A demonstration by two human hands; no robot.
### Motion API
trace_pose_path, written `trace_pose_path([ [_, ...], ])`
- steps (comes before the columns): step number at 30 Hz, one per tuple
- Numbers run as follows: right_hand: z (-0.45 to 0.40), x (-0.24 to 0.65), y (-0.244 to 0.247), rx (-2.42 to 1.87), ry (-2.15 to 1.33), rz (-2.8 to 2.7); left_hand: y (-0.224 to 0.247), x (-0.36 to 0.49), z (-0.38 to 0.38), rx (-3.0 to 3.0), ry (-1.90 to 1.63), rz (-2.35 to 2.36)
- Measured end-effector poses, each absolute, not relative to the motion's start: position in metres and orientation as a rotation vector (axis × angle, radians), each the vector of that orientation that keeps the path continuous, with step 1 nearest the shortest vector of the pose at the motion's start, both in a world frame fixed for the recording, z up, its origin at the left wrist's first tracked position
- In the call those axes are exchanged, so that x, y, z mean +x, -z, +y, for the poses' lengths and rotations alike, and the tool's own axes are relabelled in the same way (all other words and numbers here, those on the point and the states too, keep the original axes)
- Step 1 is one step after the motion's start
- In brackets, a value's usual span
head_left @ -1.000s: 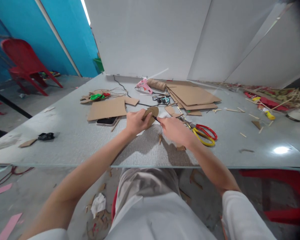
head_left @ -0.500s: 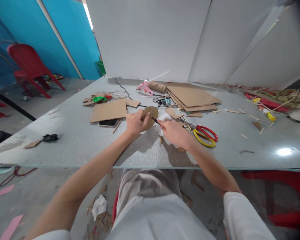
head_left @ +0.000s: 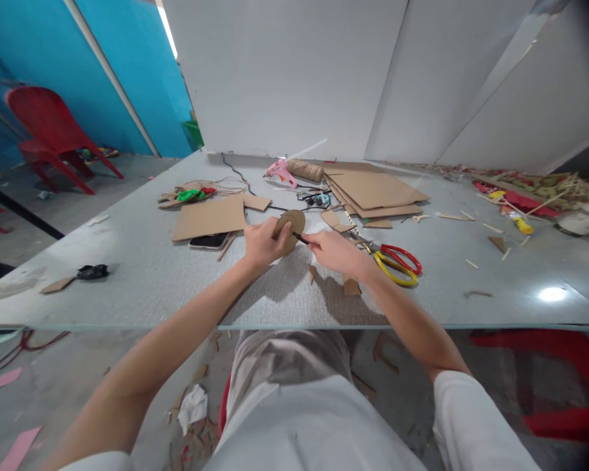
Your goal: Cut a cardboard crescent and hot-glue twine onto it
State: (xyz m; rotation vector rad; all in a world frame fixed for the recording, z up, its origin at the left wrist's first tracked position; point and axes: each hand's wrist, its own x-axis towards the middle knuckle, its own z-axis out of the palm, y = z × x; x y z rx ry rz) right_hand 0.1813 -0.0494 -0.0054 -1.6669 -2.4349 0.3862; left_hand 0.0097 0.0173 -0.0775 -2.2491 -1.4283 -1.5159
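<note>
My left hand (head_left: 264, 241) is closed on a round cardboard disc (head_left: 294, 221), thumb on its face and fingers hidden behind. A smaller circle shows on the disc's face. In my right hand (head_left: 334, 250) is a thin dark tool (head_left: 300, 238), its tip against the disc; whether it is a pen or a blade I cannot tell. Scissors (head_left: 395, 263) with one red and one yellow handle lie just right of my right hand. Small cardboard scraps (head_left: 351, 286) lie below it.
Cardboard sheets (head_left: 377, 190) are stacked at the back right. Behind my hands lie a pink glue gun (head_left: 281, 173) and a roll of twine (head_left: 305, 170). A flat cardboard piece (head_left: 209, 219) partly covers a phone (head_left: 209, 241) on the left. Sticks and scraps (head_left: 525, 196) litter the far right.
The whole view has shifted slightly. Both hands keep their hold on the disc and the dark tool, and the tool's angle against the disc has changed a little.
</note>
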Motion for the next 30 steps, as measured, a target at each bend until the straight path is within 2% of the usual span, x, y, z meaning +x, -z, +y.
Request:
trace_pose_path([
  [7, -0.046, 0.181, 0.008, -1.654, -0.406, -2.443, 0.076, 0.008, 0.018, -2.264, 1.623, -1.45],
  [15, -0.059, 0.171, 0.011, -1.866, -0.001, -2.351, 0.07, -0.009, 0.035, -2.457, 1.789, -1.525],
  [21, -0.06, 0.165, 0.017, -1.869, 0.186, -2.425, 0.062, -0.008, 0.034, -2.61, 1.71, -1.583],
  [30, -0.06, 0.159, 0.028, -1.892, 0.246, -2.507, 0.062, 0.003, 0.033, -2.519, 1.345, -1.812],
])
